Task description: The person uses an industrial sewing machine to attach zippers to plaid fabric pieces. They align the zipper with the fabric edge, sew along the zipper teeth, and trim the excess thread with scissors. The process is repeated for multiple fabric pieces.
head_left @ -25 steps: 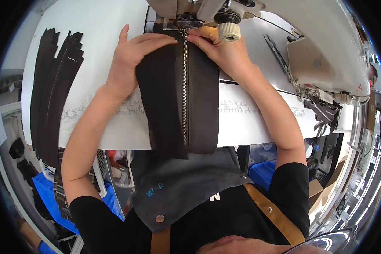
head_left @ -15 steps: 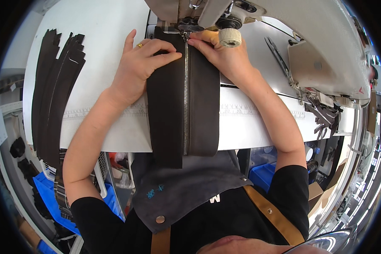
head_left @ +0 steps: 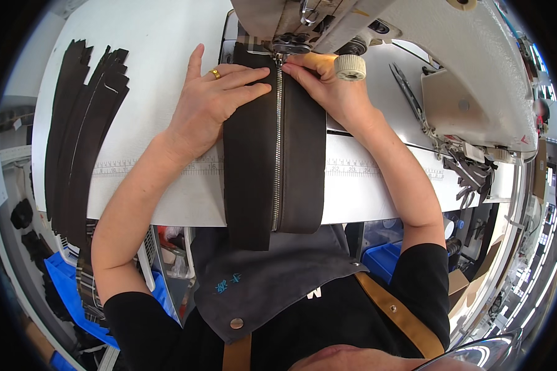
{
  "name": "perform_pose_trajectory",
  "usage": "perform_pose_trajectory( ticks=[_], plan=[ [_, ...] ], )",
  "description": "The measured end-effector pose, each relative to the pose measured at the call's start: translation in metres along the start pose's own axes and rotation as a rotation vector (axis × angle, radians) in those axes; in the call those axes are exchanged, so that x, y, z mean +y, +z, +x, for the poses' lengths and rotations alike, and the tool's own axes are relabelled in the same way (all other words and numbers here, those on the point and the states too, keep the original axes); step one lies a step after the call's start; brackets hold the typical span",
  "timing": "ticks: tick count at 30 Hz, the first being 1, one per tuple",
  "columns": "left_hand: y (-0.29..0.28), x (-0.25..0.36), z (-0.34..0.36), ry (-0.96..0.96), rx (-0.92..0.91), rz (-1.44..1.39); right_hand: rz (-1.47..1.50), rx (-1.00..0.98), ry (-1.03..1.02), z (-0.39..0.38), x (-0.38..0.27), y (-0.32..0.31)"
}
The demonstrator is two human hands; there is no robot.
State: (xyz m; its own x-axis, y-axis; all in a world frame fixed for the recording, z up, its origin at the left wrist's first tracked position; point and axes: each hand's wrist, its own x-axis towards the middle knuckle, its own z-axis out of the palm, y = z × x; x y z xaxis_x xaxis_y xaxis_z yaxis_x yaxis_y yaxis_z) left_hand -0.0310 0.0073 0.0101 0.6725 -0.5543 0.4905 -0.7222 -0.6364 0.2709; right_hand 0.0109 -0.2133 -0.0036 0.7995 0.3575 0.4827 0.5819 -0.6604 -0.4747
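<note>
While a blue bin (head_left: 64,279) stands low at left, contents unclear, the left hand (head_left: 213,99) rests, fingers extended, on dark cloth (head_left: 249,167) at the sewing machine (head_left: 470,55); the right hand (head_left: 337,93) bends its fingers beside the zipper (head_left: 278,148), grip unclear; another blue bin (head_left: 380,260) follows, contents unclear.

At upper centre, the left hand (head_left: 210,102) rests spread fingers (head_left: 251,94) on dark material (head_left: 304,154), left of a metal zipper (head_left: 278,148). The right hand (head_left: 340,96) touches the material right of the zipper's upper end, by a sewing machine (head_left: 476,55). Dark strips (head_left: 77,148) lie on the white table (head_left: 145,68) at upper left; a pointed metal tool (head_left: 410,98), upper right.
</note>
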Motion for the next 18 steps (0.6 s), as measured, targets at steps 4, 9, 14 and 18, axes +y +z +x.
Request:
perform_pose_trajectory(
  ticks=[4,9,14,18],
  plan=[
    [0.000,0.002,-0.002,-0.003,-0.025,0.045,-0.012,0.011,-0.014,0.001,-0.003,-0.001],
    [0.001,0.004,-0.005,0.012,-0.061,0.116,0.013,0.007,0.000,0.000,-0.006,-0.003],
    [-0.005,0.010,-0.006,-0.034,-0.120,0.086,0.010,0.025,-0.003,-0.001,-0.008,-0.003],
    [-0.003,0.008,-0.008,-0.019,-0.134,0.114,-0.014,0.030,-0.015,-0.002,-0.005,-0.001]
  ],
)
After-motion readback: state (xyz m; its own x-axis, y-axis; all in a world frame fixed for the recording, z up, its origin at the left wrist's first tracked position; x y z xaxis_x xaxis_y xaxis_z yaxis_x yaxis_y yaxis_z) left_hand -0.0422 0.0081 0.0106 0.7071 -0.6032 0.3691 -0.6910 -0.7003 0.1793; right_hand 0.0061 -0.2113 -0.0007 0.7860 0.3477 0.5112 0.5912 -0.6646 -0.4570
